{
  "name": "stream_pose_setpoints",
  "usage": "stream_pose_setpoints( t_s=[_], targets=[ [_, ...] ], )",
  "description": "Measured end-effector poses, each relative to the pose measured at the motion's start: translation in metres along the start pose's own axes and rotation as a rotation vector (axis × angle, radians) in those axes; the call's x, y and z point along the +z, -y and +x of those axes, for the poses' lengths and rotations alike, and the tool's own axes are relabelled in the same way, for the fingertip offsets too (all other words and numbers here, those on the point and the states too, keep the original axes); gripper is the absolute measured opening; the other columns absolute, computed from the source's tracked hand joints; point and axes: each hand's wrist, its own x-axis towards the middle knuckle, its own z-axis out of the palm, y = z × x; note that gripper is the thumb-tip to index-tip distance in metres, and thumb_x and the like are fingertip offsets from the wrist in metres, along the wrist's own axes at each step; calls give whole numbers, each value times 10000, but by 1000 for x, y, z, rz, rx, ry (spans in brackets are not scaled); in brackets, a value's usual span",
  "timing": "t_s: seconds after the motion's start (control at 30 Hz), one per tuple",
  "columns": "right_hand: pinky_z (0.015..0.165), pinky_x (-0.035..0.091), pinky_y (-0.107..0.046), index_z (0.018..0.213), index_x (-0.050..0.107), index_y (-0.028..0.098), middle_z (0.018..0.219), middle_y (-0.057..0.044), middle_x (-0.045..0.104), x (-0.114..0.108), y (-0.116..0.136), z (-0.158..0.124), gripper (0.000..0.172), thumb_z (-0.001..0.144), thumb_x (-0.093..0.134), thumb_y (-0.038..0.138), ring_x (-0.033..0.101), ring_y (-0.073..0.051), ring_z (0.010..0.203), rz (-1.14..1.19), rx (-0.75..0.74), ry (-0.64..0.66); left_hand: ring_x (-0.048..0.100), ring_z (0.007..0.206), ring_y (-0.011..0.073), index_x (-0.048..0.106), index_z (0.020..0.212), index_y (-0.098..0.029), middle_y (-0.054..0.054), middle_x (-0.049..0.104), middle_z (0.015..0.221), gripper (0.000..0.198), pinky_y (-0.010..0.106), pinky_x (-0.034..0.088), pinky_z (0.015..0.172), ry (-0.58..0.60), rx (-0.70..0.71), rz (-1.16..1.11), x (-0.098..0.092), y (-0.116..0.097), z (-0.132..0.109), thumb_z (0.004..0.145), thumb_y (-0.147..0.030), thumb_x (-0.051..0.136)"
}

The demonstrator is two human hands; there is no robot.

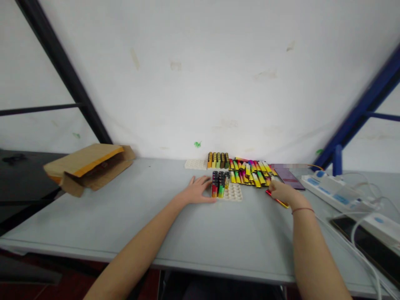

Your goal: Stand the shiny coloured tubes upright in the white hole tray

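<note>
My left hand (197,191) rests on the table with its fingers spread, its thumb along the near left corner of a white tray (234,192) with round pockets. Upright black-topped cylinders (218,185), coloured red, green and yellow, fill the tray's left side. My right hand (281,191) is at the right end of a pile of shiny multicoloured tubes (250,173), its fingers curled downward. Beneath that hand lies a red and yellow tube (283,203). What the right fingertips pinch is hidden.
Behind stands a group of yellow-topped cylinders (218,160) beside another white tray (195,164). An open brown paper bag (90,166) lies at left. On the right are a purple flat panel (288,177), power strips (328,193), cables and a dark phone (365,239).
</note>
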Motion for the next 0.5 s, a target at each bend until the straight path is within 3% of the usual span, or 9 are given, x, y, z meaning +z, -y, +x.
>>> stream_pose_setpoints(
  t_s=[0.13, 0.27, 0.37, 0.5],
  targets=[
    [521, 369, -257, 810, 627, 152, 679, -63, 642, 2, -4, 5, 231, 595, 580, 80, 587, -184, 615, 59, 8, 109, 230, 1399, 355, 312, 1442, -209, 149, 284, 1516, 874, 635, 51, 1103, 9, -3, 2, -1, -1, 0, 772, -728, 524],
    [552, 395, -258, 631, 606, 149, 669, -57, 640, -6, 3, 2, 69, 579, 646, 130, 576, -180, 635, 193, -141, 173, 230, 1399, 351, 307, 1446, -200, 156, 280, 1516, 885, 640, 50, 1100, 7, 3, 5, -1, 0, 0, 772, -732, 519],
    [606, 433, -263, 693, 636, 159, 738, -51, 670, -8, 14, -7, 109, 619, 677, 228, 594, -188, 709, 518, -270, 206, 233, 1399, 345, 308, 1445, -198, 164, 282, 1514, 887, 639, 52, 1099, 6, 5, 7, 0, 1, 0, 772, -739, 512],
    [547, 428, -267, 942, 607, 171, 651, -13, 635, 0, 40, -14, 297, 699, 657, 335, 566, -159, 598, 972, -229, 280, 233, 1398, 345, 308, 1445, -195, 172, 275, 1516, 892, 639, 53, 1098, 8, 5, 10, -1, 1, 0, 772, -748, 502]
  ],
)
